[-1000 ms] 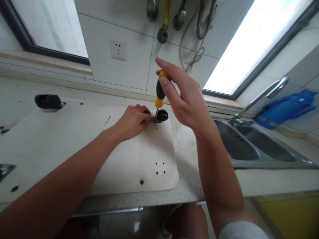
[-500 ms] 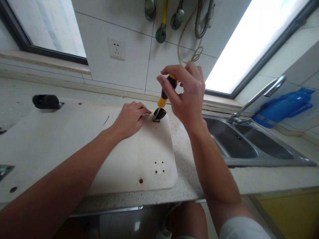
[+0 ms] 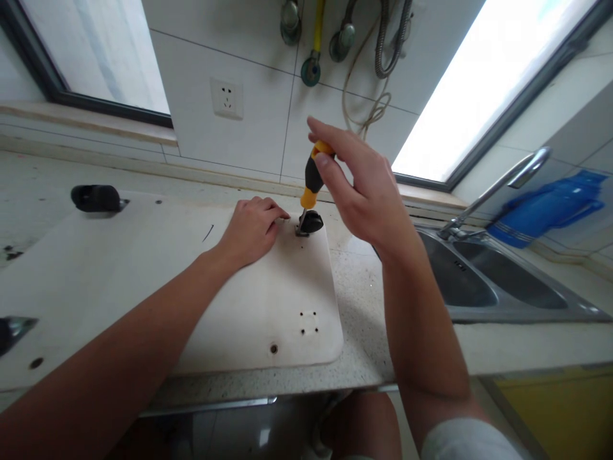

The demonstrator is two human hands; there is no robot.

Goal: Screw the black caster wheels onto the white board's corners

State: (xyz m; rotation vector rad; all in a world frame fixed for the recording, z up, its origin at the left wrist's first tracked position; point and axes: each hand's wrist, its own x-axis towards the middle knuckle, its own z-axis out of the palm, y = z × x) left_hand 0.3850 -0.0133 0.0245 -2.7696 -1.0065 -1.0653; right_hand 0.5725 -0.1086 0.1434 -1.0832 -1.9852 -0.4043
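A white board (image 3: 239, 306) with rounded corners lies flat on the counter. Near its far right corner is a small black caster (image 3: 311, 222) on a metal plate. The yellow-and-black screwdriver (image 3: 313, 174) stands tilted with its tip down at that plate. My right hand (image 3: 361, 182) has its thumb and fingers on the handle, the fingers rather straight around the top. My left hand (image 3: 251, 230) rests on the board left of the caster, fingers stretched out, index fingertip close to the plate. Whether it touches the plate I cannot tell.
Another black caster (image 3: 96, 199) is at the board's far left, and a third (image 3: 12, 332) is at the left edge. Four small holes mark the near right corner. To the right are a steel sink (image 3: 507, 275), a faucet (image 3: 520, 169) and a blue cloth (image 3: 550, 207).
My right hand has shifted its grip on the screwdriver: the fingers have straightened and the wrist has turned. The handle leans slightly further left. My left hand stays in place.
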